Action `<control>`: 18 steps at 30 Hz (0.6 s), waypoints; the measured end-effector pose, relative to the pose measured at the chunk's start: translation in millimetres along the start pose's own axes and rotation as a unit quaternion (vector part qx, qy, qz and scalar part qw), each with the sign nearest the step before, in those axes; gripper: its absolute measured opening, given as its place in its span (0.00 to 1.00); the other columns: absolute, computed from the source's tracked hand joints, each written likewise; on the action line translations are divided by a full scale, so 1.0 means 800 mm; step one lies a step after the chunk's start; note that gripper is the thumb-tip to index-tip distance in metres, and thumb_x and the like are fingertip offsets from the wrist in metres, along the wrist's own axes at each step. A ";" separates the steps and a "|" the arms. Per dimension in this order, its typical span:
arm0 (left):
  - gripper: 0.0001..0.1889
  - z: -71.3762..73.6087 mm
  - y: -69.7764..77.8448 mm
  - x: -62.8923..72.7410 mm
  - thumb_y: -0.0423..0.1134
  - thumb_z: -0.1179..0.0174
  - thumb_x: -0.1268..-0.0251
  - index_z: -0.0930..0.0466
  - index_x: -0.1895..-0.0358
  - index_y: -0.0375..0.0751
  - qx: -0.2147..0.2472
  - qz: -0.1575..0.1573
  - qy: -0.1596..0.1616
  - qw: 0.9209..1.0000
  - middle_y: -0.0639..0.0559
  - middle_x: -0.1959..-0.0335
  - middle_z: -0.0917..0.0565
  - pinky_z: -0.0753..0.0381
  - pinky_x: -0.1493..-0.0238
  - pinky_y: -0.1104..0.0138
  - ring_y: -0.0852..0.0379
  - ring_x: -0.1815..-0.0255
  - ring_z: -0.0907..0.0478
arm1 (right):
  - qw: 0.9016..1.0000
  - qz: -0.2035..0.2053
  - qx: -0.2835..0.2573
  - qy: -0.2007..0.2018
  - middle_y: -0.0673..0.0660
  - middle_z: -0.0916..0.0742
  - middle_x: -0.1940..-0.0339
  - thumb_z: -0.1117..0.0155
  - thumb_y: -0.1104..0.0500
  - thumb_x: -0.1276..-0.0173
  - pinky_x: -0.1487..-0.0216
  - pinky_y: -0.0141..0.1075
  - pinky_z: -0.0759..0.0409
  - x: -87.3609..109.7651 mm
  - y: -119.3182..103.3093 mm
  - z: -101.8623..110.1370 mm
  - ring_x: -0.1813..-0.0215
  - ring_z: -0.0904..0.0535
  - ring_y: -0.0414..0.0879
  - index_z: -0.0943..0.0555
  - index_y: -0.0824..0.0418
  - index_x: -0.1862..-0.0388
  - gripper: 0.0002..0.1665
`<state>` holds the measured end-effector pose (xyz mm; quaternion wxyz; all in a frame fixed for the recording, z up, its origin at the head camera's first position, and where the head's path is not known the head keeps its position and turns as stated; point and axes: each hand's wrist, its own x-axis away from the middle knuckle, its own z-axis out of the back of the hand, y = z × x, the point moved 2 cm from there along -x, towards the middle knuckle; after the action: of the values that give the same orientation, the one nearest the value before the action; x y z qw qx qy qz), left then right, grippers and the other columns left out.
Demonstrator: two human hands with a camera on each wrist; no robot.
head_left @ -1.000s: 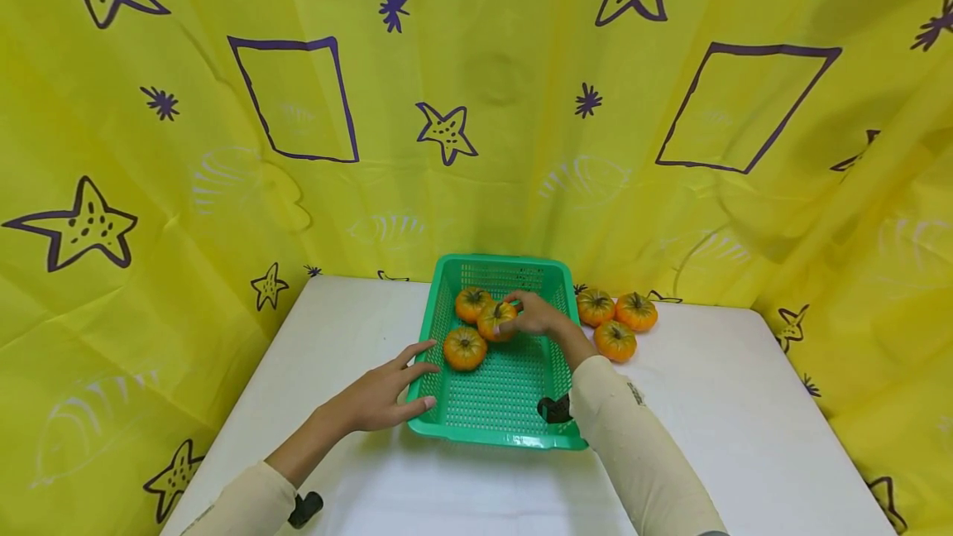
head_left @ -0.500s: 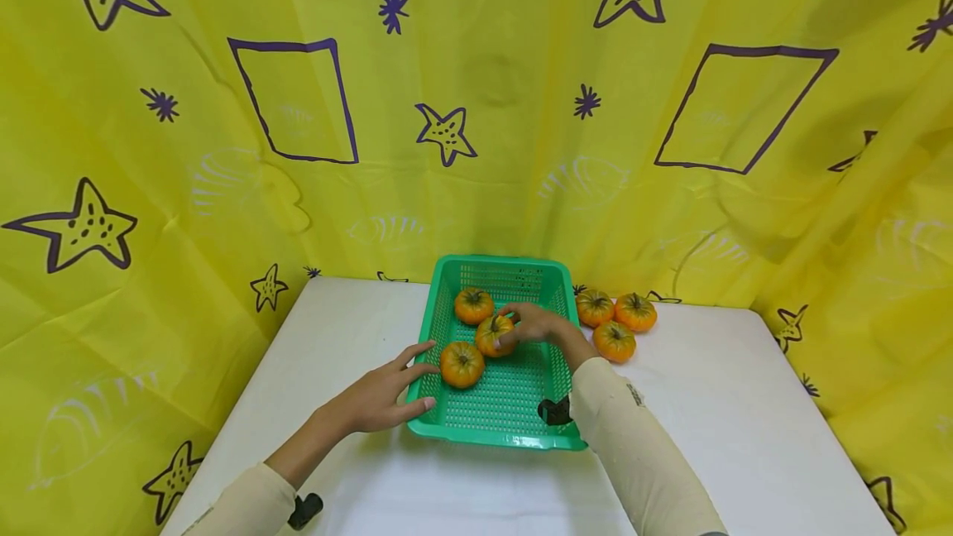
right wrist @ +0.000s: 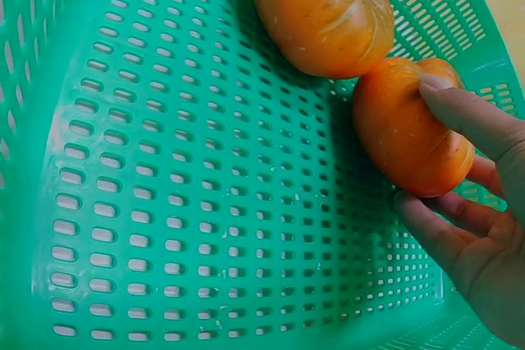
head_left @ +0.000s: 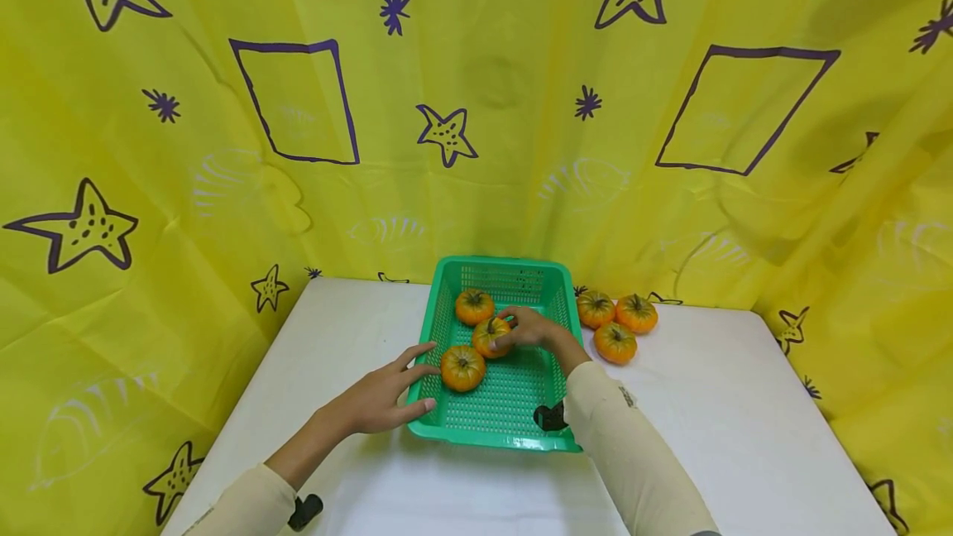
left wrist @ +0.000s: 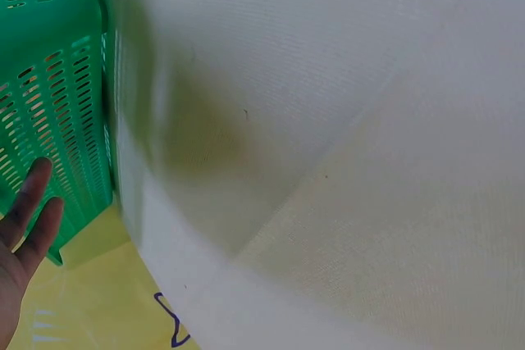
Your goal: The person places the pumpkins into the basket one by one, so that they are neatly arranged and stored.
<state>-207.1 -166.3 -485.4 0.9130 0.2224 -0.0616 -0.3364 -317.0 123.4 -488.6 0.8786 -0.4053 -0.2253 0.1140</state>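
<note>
Inside a green plastic basket (head_left: pixel 499 441), my right hand (head_left: pixel 530 327) holds a small orange pumpkin (head_left: pixel 487 341) between thumb and fingers. The right wrist view shows the thumb on top of this pumpkin (right wrist: pixel 406 133) and fingertips under its side; it touches a neighbouring pumpkin (right wrist: pixel 320 14). One pumpkin (head_left: pixel 462 369) lies in front of the held one, another pumpkin (head_left: pixel 474 307) behind it. At the basket's left side rests my left hand (head_left: pixel 383 395), fingers spread and straight against the rim. Only part of the left hand (left wrist: pixel 20 252) shows in its wrist view, beside the slotted wall.
Three more pumpkins (head_left: pixel 615 343) sit clustered on the white table (head_left: pixel 715 404), right of the basket near the back. A yellow curtain (head_left: pixel 491 205) with drawn stars surrounds the table's back and sides.
My right hand has moved the held pumpkin slightly toward me and left. The front pumpkin has shifted nearer the basket's front. My left hand has stayed in place.
</note>
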 end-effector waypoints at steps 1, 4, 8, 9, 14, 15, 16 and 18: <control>0.29 0.000 0.000 0.000 0.64 0.50 0.27 0.28 0.31 0.52 0.000 0.001 -0.001 1.000 0.53 0.18 0.46 0.19 0.44 0.46 0.41 0.33 0.25 | 1.000 0.001 -0.003 -0.001 0.72 0.25 0.33 0.25 0.56 0.38 0.41 0.49 0.20 0.000 0.000 -0.001 0.33 0.27 0.64 0.28 0.67 0.31 0.39; 0.29 0.000 -0.001 0.000 0.64 0.50 0.27 0.27 0.31 0.52 0.000 0.004 -0.002 1.000 0.53 0.18 0.47 0.20 0.44 0.46 0.41 0.32 0.25 | 1.000 0.001 -0.021 -0.007 0.73 0.24 0.34 0.25 0.57 0.38 0.47 0.45 0.17 0.000 -0.001 -0.002 0.35 0.24 0.63 0.29 0.68 0.30 0.40; 0.29 0.000 -0.001 0.000 0.64 0.50 0.27 0.28 0.31 0.53 0.000 0.005 -0.004 1.000 0.53 0.18 0.47 0.19 0.44 0.46 0.41 0.33 0.25 | 0.999 0.002 -0.034 -0.026 0.74 0.25 0.33 0.27 0.58 0.36 0.48 0.43 0.16 0.000 0.001 -0.003 0.38 0.22 0.61 0.32 0.69 0.27 0.42; 0.29 0.000 -0.001 0.000 0.64 0.50 0.27 0.28 0.31 0.53 0.000 0.005 -0.005 1.000 0.53 0.18 0.47 0.19 0.44 0.46 0.41 0.33 0.25 | 0.999 0.001 -0.039 -0.033 0.74 0.25 0.32 0.28 0.58 0.36 0.47 0.43 0.17 0.000 0.002 -0.004 0.37 0.22 0.61 0.33 0.69 0.26 0.42; 0.29 0.001 0.000 0.000 0.64 0.50 0.27 0.28 0.31 0.53 0.001 0.004 -0.005 1.000 0.53 0.18 0.46 0.19 0.45 0.46 0.41 0.34 0.24 | 0.997 -0.007 -0.060 -0.051 0.73 0.27 0.30 0.28 0.59 0.35 0.42 0.45 0.18 0.000 0.005 -0.007 0.37 0.22 0.59 0.35 0.68 0.24 0.43; 0.29 0.001 0.001 0.000 0.64 0.50 0.27 0.27 0.31 0.53 0.001 0.003 -0.003 1.000 0.53 0.18 0.46 0.19 0.45 0.47 0.41 0.34 0.23 | 0.997 -0.007 -0.064 -0.050 0.73 0.26 0.31 0.28 0.60 0.35 0.43 0.45 0.18 0.000 0.005 -0.007 0.38 0.21 0.58 0.35 0.68 0.25 0.43; 0.29 0.001 0.001 0.000 0.64 0.50 0.27 0.27 0.31 0.53 0.000 0.002 -0.002 1.000 0.53 0.19 0.46 0.19 0.45 0.47 0.42 0.35 0.23 | 0.997 -0.006 -0.063 -0.047 0.73 0.26 0.32 0.28 0.60 0.36 0.44 0.45 0.18 0.000 0.005 -0.008 0.40 0.20 0.58 0.34 0.68 0.26 0.42; 0.29 0.001 0.002 -0.001 0.63 0.49 0.27 0.27 0.32 0.52 -0.003 -0.001 0.000 1.000 0.52 0.19 0.46 0.18 0.46 0.48 0.43 0.36 0.22 | 0.997 -0.005 -0.064 -0.042 0.72 0.24 0.35 0.27 0.60 0.36 0.47 0.44 0.17 -0.001 0.005 -0.009 0.45 0.18 0.56 0.33 0.69 0.28 0.40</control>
<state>-206.9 -165.5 -484.0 0.9133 0.2199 -0.0604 -0.3374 -314.2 121.1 -495.8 0.8413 -0.4541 -0.2711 0.1118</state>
